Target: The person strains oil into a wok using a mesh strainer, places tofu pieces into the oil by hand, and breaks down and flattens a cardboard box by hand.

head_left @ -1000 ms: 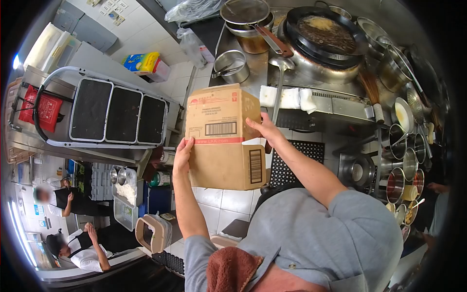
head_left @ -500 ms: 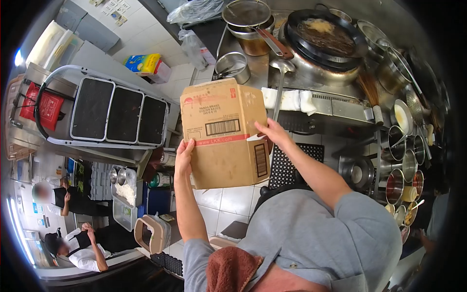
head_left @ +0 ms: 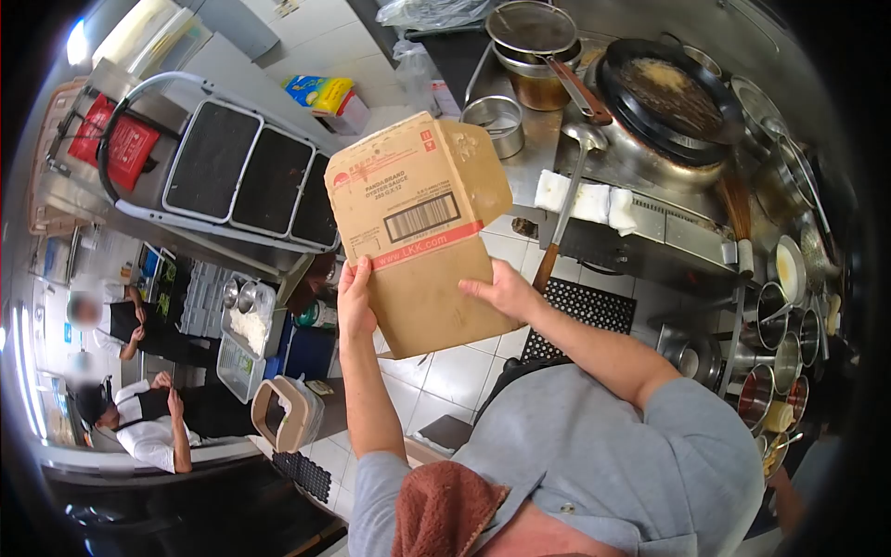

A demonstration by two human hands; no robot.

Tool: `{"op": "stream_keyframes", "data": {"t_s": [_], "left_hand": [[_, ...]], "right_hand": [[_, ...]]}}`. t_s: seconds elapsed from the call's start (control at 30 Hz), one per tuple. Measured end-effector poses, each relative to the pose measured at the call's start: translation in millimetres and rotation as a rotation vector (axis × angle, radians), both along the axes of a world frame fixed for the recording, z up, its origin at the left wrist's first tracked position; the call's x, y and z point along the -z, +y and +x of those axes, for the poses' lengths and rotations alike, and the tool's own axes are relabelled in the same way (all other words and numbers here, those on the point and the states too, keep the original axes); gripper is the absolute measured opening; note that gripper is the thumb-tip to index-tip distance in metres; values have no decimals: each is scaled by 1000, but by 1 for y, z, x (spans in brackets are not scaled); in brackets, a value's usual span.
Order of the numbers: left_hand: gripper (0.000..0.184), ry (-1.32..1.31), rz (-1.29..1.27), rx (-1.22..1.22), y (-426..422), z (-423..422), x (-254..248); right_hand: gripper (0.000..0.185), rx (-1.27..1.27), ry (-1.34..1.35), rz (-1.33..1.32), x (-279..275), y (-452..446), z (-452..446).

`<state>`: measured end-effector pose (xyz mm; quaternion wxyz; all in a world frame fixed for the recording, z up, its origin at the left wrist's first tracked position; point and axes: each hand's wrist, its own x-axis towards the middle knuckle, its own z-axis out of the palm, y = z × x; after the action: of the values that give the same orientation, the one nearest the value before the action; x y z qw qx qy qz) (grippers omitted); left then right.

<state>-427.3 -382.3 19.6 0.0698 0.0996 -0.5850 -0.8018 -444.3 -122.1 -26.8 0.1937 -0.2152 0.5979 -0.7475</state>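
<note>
A brown cardboard box (head_left: 422,306) with a red stripe, a barcode and printed text is held up in front of my body, looking flattened and tilted. My left hand (head_left: 356,295) grips its lower left edge, the thumb on the front face. On the right side, my right hand (head_left: 509,291) holds the edge with its thumb across the front; its other fingers are mostly hidden. An end flap stands out at the box's upper right.
A wok (head_left: 668,88) with bubbling oil stands on the stove at the upper right. A ladle (head_left: 583,153) lies over the stove's front edge. A folded step ladder (head_left: 213,158) is at the left. Two people (head_left: 153,422) stand at the lower left.
The box has turned and looks flatter. My right hand has moved down its right edge. The view has shifted, so the stove and ladder sit farther right.
</note>
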Motion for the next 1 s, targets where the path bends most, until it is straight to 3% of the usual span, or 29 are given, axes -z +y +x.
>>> {"op": "stream_keyframes", "data": {"t_s": [0.03, 0.1, 0.13, 0.2, 0.3, 0.37, 0.4, 0.43, 0.5, 0.6, 0.77, 0.83, 0.93, 1.0], "left_hand": [[24, -12, -1, -31, -2, 3, 0], [23, 3, -5, -42, -4, 11, -4], [24, -14, -19, -49, -5, 14, -8], [24, -26, -32, -44, -6, 18, -13], [24, -40, -76, -5, -10, 24, -16], [21, -101, -103, 69, -7, 21, -16], [23, -133, -170, 123, -5, 16, -8], [25, -164, -236, 176, -4, 10, 4], [26, -199, -231, 231, 4, -5, 21], [28, -372, -173, 383, 11, -35, 51], [30, -420, -184, 489, 27, -78, 76], [31, -456, -191, 515, 32, -94, 82], [29, -530, -240, 541, 28, -121, 108], [29, -512, -136, 550, 26, -136, 116]], "right_hand": [[57, -19, 3, -1, 3, -2, 0], [62, 223, 84, 166, 10, -7, 0], [74, 372, 262, 269, -1, -7, 7], [78, 435, 161, 205, -30, -4, 16], [85, 522, 93, 126, -29, -4, 16], [75, 488, 177, 237, -6, -5, 7], [60, 315, -75, 212, 12, -6, 2], [60, 328, -75, 214, 26, -6, 2], [40, 228, -547, -153, 49, -7, 8], [33, 354, -649, -324, 71, -2, 13], [35, 554, -636, -309, 78, 3, -7], [36, 616, -813, -367, 85, 3, -22], [37, 694, -798, -374, 92, -1, -42], [37, 728, -700, -301, 97, -4, -53]]}}
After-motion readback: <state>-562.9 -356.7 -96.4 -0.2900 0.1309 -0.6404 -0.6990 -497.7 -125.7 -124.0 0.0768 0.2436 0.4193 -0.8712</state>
